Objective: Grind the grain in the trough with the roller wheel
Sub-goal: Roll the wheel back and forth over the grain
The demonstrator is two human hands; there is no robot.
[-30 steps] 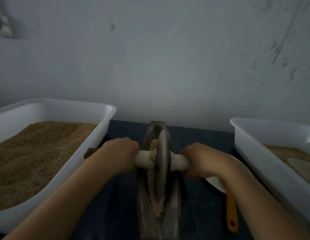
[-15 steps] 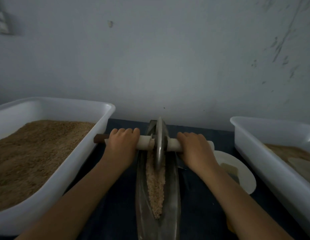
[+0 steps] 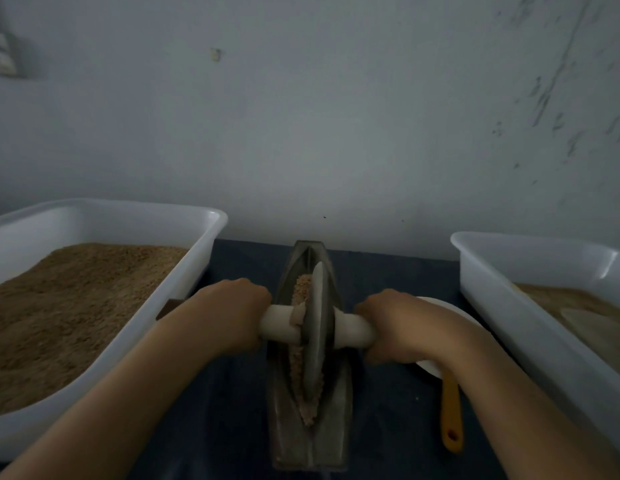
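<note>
The roller wheel (image 3: 317,327) stands upright in the narrow metal trough (image 3: 310,438) at the middle of the dark counter (image 3: 388,410), with grain (image 3: 296,362) lying along the groove beside it. The left hand (image 3: 232,315) and right hand (image 3: 398,327) each curl round an end of its pale axle (image 3: 279,322). A white tub (image 3: 201,258) of brown meal sits just left; another tub (image 3: 502,303) right. A white plate (image 3: 429,367) and an orange handle (image 3: 451,414) lie under the right forearm.

Both hands — left hand (image 3: 232,315) and right hand (image 3: 400,323) — grip the white axle (image 3: 353,329) either side of the roller wheel (image 3: 315,327), upright in the grain-filled trough (image 3: 336,420) between two white tubs.
</note>
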